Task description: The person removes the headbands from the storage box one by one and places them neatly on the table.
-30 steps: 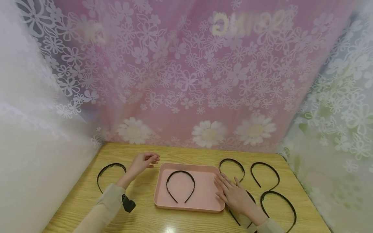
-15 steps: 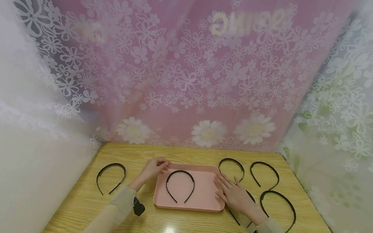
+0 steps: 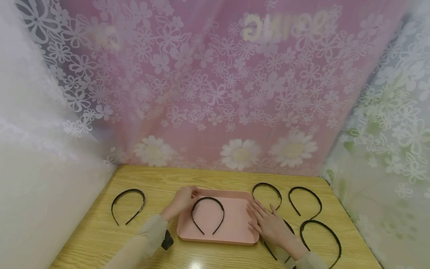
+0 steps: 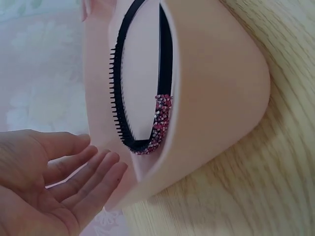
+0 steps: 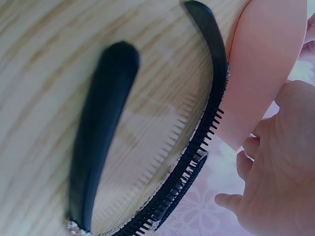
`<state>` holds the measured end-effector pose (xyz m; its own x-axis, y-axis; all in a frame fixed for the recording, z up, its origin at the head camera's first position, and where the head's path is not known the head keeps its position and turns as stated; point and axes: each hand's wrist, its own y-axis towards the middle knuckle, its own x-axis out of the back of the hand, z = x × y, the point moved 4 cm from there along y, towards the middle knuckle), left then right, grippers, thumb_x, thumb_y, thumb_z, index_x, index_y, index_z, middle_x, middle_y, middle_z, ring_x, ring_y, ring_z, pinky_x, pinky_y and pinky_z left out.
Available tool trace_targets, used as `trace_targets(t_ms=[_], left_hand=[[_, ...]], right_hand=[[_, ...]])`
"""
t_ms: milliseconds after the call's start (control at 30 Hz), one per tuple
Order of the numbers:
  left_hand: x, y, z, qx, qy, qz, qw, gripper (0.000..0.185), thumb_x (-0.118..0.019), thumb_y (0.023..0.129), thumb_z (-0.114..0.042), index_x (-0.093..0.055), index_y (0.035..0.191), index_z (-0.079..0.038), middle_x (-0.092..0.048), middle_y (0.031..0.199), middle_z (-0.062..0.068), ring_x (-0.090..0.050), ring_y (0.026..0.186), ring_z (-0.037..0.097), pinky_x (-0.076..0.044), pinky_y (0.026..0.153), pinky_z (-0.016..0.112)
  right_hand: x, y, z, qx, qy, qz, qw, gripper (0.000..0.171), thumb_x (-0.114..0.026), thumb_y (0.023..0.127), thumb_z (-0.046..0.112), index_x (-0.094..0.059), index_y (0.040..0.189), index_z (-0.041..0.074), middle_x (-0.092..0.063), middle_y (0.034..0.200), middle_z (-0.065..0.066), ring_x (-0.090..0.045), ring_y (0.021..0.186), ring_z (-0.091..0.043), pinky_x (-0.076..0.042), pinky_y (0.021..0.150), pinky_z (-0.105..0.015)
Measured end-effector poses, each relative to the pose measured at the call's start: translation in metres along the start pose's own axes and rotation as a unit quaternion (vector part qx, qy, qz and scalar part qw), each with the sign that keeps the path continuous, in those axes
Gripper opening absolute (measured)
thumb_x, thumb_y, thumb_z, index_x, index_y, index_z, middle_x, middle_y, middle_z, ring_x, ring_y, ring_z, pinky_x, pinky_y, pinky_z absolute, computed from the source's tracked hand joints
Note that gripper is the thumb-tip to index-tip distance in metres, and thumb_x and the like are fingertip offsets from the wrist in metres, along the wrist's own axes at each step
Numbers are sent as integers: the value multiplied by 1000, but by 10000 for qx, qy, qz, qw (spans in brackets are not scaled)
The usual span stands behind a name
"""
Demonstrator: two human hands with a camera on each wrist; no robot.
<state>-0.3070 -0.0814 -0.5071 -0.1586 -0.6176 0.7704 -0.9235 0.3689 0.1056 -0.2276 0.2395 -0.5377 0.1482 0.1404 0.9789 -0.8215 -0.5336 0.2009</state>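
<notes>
A pink tray [image 3: 238, 220] lies on the wooden table, holding one black toothed headband [image 3: 208, 198] on its left half. In the left wrist view that headband [image 4: 118, 83] shows pink and clear stones along one side. My left hand [image 3: 182, 203] is at the tray's far left corner, its fingers loosely bent at the rim and thumb apart from them. Across the tray, my right hand [image 3: 270, 226] rests with extended fingers over the right rim. Below the right palm lies another headband [image 3: 270, 251], partly hidden; the right wrist view shows its teeth close up.
One headband [image 3: 129, 191] sits alone on the left of the table [image 3: 158, 257]. Right of the tray are more headbands, one behind the right hand [image 3: 267, 184], one farther right [image 3: 305, 188] and one nearer [image 3: 324, 224]. A floral curtain [image 3: 201, 112] closes off the back.
My left hand has moved right, from over the table beside the left headband to the tray's far left corner. The right hand, tray and headbands have stayed put.
</notes>
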Motion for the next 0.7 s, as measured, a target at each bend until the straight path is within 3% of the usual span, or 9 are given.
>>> trace_targets(t_ms=[200,433,700], left_hand=[[-7,0,-5,-217,213,37,9995,20,-69,94,1,-72,113,0,-72,101,15,-70,89,27,-59,67,34],[-12,0,-8,-98,519,122,9985,29,-72,89,6,-71,118,2,-72,101,15,-69,88,26,-58,72,39],[-18,0,-3,-81,931,164,9955,9,-77,86,3,-74,94,0,-69,79,7,-64,71,19,-56,64,35]], right_hand=[[-1,0,0,58,-88,-108,9999,62,-55,103,45,-43,156,15,-38,162,-5,-34,149,-25,-32,113,-65],[-2,-1,-1,109,-241,-210,9994,62,-54,103,47,-44,156,15,-39,161,-4,-36,148,-24,-34,112,-64],[-2,-1,-1,93,-315,-180,9993,62,-53,104,47,-43,156,15,-39,161,-4,-36,148,-23,-35,112,-64]])
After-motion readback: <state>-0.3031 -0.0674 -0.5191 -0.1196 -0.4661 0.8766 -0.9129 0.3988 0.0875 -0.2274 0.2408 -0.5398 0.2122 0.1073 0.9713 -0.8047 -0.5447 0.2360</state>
